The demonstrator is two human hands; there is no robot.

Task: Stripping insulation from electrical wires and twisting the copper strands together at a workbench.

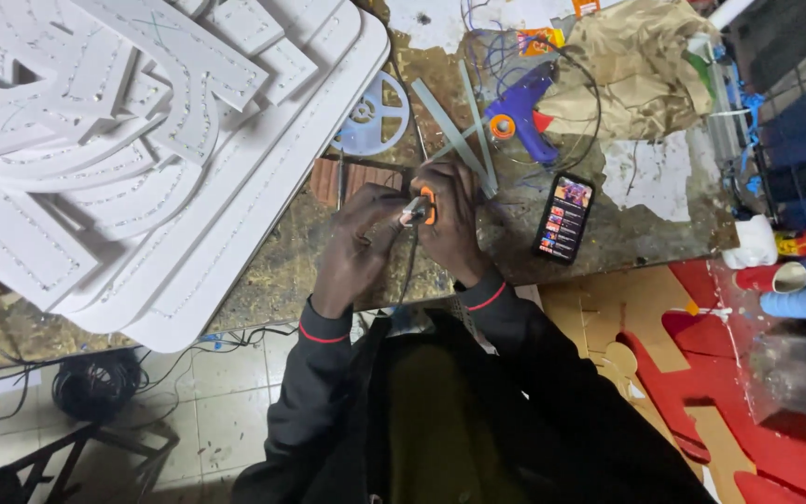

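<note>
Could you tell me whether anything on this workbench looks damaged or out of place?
The workbench top is badly worn, its surface flaked and stained. The white foam boards are heaped askew and overhang its front edge. Both hands hold a small orange-handled tool.

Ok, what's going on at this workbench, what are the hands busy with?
A person stands at a worn workbench. The right hand holds a small orange-handled tool, and the left hand pinches at its tip, where a thin wire hangs down. A stack of white cut-out panels lies to the left; a blue glue gun and a lit phone lie to the right.
</note>
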